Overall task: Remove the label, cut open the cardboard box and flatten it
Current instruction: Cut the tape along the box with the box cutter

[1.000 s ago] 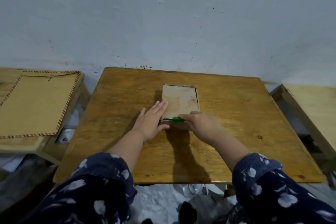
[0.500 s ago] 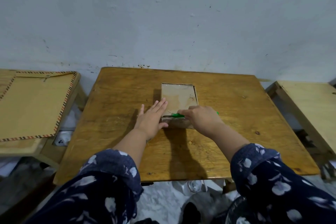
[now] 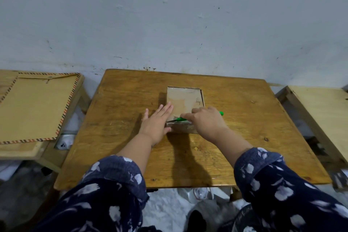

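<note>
Where it lies flat on the middle of the wooden bench (image 3: 120,137), the cardboard box (image 3: 183,100) shows its brown top face, with a little dark print near its right edge and glossy tape along its near end. The left hand (image 3: 157,122) lies open against the box's near left corner, palm down, its fingers (image 3: 166,109) stretched out together over the box's left edge and the thumb spread away on the wood; it grips nothing. The right hand (image 3: 205,122) is over the box's near right corner, its fingers curled tight around a green-handled cutter (image 3: 180,119). The green front of the tool sticks out leftward from the hand across the near end of the box, and the butt of the handle pokes out past the box's right side. Whether a blade touches the cardboard cannot be told. Both forearms come from dark blue sleeves with pale flower shapes. Left of the box, on a separate lower wooden table, lies a large brown envelope (image 3: 35,105) with a striped border. Right of the box stands another pale wooden table (image 3: 320,111). A pale blue-grey wall (image 3: 169,20) rises behind the box.
</note>
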Available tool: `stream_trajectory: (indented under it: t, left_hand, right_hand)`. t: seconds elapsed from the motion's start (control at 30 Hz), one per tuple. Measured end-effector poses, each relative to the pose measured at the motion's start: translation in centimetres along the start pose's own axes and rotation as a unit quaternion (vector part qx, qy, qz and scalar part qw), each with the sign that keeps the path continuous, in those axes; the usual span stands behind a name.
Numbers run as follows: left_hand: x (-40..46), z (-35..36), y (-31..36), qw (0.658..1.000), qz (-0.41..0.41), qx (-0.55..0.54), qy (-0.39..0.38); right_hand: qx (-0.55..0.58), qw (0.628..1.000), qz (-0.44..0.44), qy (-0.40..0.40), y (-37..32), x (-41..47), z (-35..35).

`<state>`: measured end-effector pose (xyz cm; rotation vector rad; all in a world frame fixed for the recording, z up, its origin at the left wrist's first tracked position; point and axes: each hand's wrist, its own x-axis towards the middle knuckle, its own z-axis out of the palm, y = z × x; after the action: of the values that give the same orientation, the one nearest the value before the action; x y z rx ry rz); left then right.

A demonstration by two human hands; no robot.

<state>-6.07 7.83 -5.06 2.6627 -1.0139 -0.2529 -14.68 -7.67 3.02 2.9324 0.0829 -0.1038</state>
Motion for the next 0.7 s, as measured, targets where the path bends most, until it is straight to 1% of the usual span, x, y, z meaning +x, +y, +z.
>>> stream_trajectory:
  t: [0.07,0.17,0.3,0.37,0.53,0.7]
  left_hand:
    - [0.0,0.0,0.0,1.000,-0.003,0.012,0.002]
    - [0.0,-0.1,0.2,1.000,-0.009,0.030,0.002]
    - [0.0,0.0,0.4,0.999,-0.014,0.030,0.004]
    - [0.1,0.1,0.4,0.999,-0.016,0.033,0.005]
    - [0.2,0.2,0.3,1.000,-0.015,0.027,0.006]
    - [0.2,0.2,0.4,1.000,-0.017,0.024,0.008]
  right_hand:
    - [-0.005,1.000,0.001,-0.005,0.0,0.0,0.0]
    - [0.020,1.000,0.007,-0.008,0.8,-0.4,0.4]
    - [0.067,0.998,0.011,0.016,1.8,-0.7,0.6]
    - [0.067,0.998,0.011,0.019,1.6,-0.7,0.7]
    - [0.062,0.998,0.028,-0.010,0.7,-0.8,1.3]
    - [0.053,0.998,0.030,-0.009,0.5,-0.2,1.3]
